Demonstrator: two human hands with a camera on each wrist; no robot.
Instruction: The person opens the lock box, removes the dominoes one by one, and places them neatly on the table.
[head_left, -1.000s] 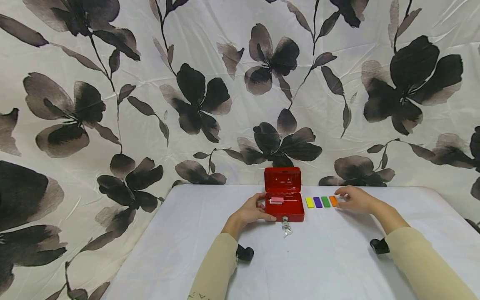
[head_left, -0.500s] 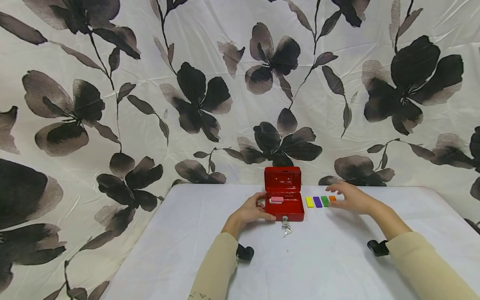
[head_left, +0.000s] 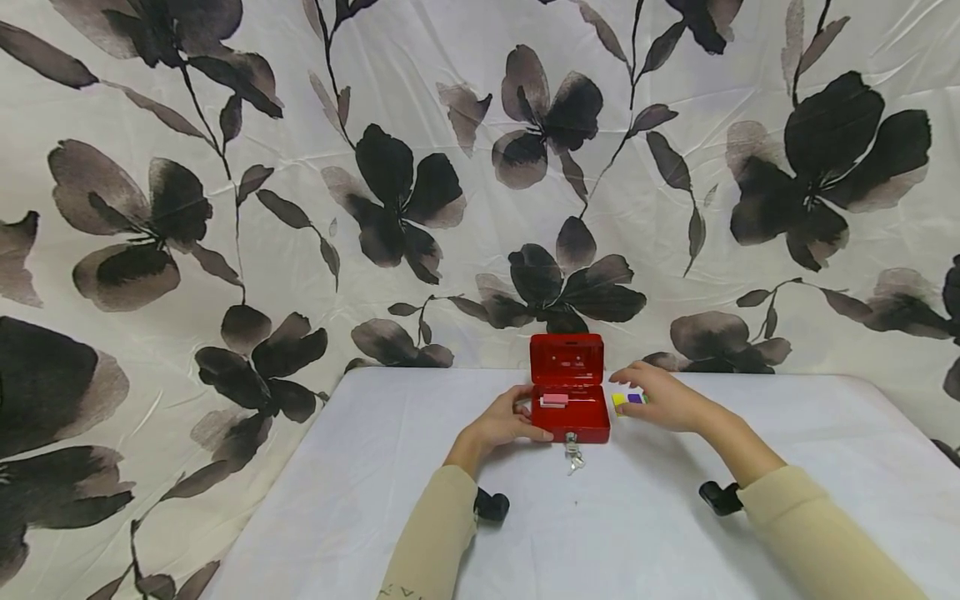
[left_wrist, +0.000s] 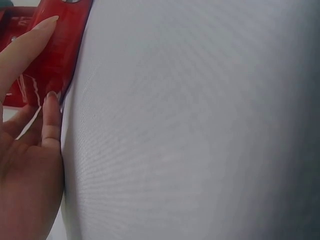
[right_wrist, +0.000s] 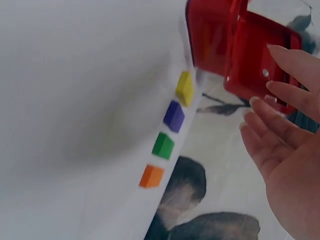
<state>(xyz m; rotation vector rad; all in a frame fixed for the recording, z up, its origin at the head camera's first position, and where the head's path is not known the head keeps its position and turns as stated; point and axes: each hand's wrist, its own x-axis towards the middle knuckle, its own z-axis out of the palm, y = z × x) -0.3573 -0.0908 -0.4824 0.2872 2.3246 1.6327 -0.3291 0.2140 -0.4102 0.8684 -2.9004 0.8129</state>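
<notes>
An open red cash box (head_left: 591, 421) stands on the table with its lid (head_left: 567, 358) raised. Inside lies a pink block (head_left: 555, 399). My left hand (head_left: 501, 419) holds the box at its front left corner, thumb on the front wall, fingers against the side. My right hand (head_left: 667, 400) hovers right of the box with its fingers extended and holds nothing. Below it in the head view are a yellow block (right_wrist: 184, 89) and a purple block (right_wrist: 174, 116). A green block (right_wrist: 163, 146) and an orange block (right_wrist: 151, 176) complete the row, mostly hidden in the head view.
Keys (head_left: 575, 460) hang from the lock on the box's front. A white cloth covers the table (head_left: 585, 533). Behind its far edge hangs a curtain (head_left: 420, 275) with dark flowers. A black device (head_left: 491, 507) is worn at the left wrist, another (head_left: 720, 498) at the right.
My right hand has moved left along the row of blocks, from beside the orange one to over the yellow and purple ones. The left hand has stayed on the box.
</notes>
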